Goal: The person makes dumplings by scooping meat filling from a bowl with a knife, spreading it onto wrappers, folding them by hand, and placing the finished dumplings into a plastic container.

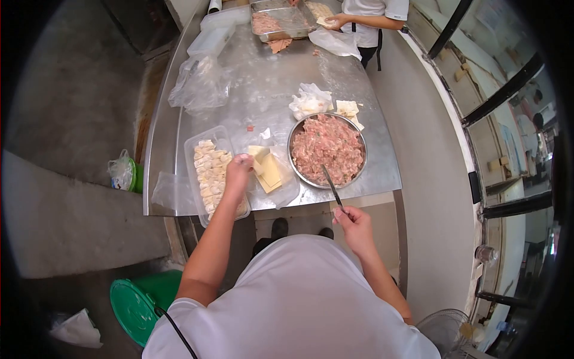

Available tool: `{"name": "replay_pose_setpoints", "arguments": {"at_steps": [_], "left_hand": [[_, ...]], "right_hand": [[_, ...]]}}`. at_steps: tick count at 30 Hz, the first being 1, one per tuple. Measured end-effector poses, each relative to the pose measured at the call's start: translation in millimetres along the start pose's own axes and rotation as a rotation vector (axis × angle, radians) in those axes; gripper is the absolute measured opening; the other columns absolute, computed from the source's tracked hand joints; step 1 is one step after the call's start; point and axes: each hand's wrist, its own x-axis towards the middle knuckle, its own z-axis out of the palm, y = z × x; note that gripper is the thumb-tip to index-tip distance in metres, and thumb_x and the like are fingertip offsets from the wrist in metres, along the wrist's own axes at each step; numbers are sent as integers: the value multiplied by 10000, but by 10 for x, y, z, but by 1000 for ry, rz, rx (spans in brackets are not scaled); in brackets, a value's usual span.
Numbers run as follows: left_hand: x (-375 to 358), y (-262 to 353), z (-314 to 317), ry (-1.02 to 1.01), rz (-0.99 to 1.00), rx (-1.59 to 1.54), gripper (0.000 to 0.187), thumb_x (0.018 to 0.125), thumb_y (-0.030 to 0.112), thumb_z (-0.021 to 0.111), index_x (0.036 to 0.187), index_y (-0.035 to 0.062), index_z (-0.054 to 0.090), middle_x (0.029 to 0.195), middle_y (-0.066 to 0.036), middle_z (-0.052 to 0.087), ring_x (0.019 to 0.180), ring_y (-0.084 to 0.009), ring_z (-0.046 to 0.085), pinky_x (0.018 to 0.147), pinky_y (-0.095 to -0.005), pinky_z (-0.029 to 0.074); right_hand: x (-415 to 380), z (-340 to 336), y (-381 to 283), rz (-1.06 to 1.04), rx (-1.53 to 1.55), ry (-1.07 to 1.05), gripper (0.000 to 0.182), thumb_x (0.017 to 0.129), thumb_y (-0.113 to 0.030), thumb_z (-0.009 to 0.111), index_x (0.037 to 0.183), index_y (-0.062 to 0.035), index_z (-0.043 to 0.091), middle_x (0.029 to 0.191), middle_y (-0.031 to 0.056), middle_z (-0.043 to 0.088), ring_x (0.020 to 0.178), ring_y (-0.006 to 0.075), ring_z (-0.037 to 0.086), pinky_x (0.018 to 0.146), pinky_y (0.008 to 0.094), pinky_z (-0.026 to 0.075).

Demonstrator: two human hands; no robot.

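My right hand (354,226) is closed round the handle of a thin, dark, flat-looking spatula (332,186). The spatula's far end touches the minced meat (327,146) heaped in a round metal bowl (291,157). At the left, my left hand (238,172) pinches a pale dough wrapper (258,166), partly hidden by the fingers. Square yellowish wrappers (272,175) lie stacked on plastic beside that hand. Left of it, a clear plastic tray (190,157) holds rows of filled wontons (210,173).
Behind the bowl lie a crumpled white bag (311,102) and more wrappers (348,108). Clear plastic bags (200,87) rest on the metal table (263,99). Across it, a co-worker's hand (339,21) is near a metal pan (287,35). A green bin (133,311) stands at lower left.
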Motion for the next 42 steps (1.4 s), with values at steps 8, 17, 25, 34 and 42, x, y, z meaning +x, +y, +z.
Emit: {"name": "replay_pose_setpoints", "arguments": {"at_steps": [8,17,25,34,42], "left_hand": [[-350,406,-201,-197,-307,-772,308,1065,166,473,1305,-21,518,1321,-168,603,1200,-294,625,1066,-435,496],[-556,322,9,-336,-303,-885,407,1020,145,542,1385,-30,495,1377,-172,598,1292,-304,578,1140,-438,440],[-632,322,37,-301,-380,-959,459,1044,225,485,1427,-27,464,1431,-183,563,1320,-320,553,1170,-460,399],[-557,283,73,-223,-412,-1013,507,1065,285,425,1443,-53,435,1452,-219,530,1342,-354,522,1181,-475,376],[-627,463,676,-212,-495,-893,495,1089,289,329,1487,-1,377,1469,-204,501,1346,-364,511,1162,-537,380]], "right_hand": [[296,-234,-63,-279,-342,150,226,1014,-131,570,1175,-24,686,772,54,674,584,107,533,533,291,436],[635,-193,-501,-469,-1283,71,327,840,-40,589,1130,-110,721,896,143,706,822,353,698,696,467,555],[835,67,-435,-409,-1350,-103,279,835,-77,566,1084,-73,693,898,185,716,824,374,718,723,485,582],[819,-41,-138,-308,-788,-88,266,918,-98,602,1144,-46,732,893,229,713,818,396,697,733,473,544],[427,181,-221,-284,-394,-97,335,926,-35,626,1227,-136,730,858,146,664,794,307,650,723,349,514]]}}
